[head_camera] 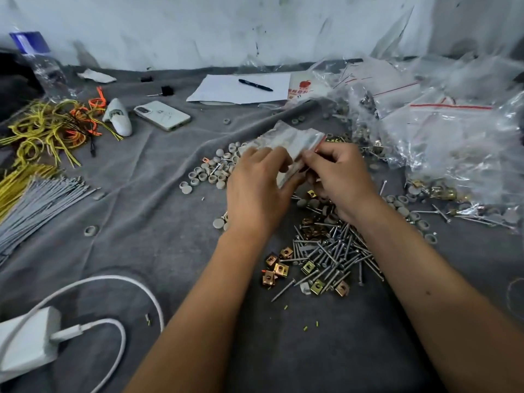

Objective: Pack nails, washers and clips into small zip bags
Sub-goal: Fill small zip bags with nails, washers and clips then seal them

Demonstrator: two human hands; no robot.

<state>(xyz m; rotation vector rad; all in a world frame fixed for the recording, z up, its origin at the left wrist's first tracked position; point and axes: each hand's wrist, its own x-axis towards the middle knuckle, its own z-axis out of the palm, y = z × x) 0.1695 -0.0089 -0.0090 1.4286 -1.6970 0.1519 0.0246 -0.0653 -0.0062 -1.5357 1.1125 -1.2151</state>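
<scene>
Stack of zip bags (pixel 292 140), long axis slanting up-right, pinched by left hand (pixel 255 188) and right hand (pixel 340 177) fingers

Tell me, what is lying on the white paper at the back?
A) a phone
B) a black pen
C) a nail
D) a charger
B: a black pen lies on the white paper, while the phone rests on the grey cloth to its left.

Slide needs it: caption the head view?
Both hands, left hand and right hand, hold a small zip bag above nails.
</scene>
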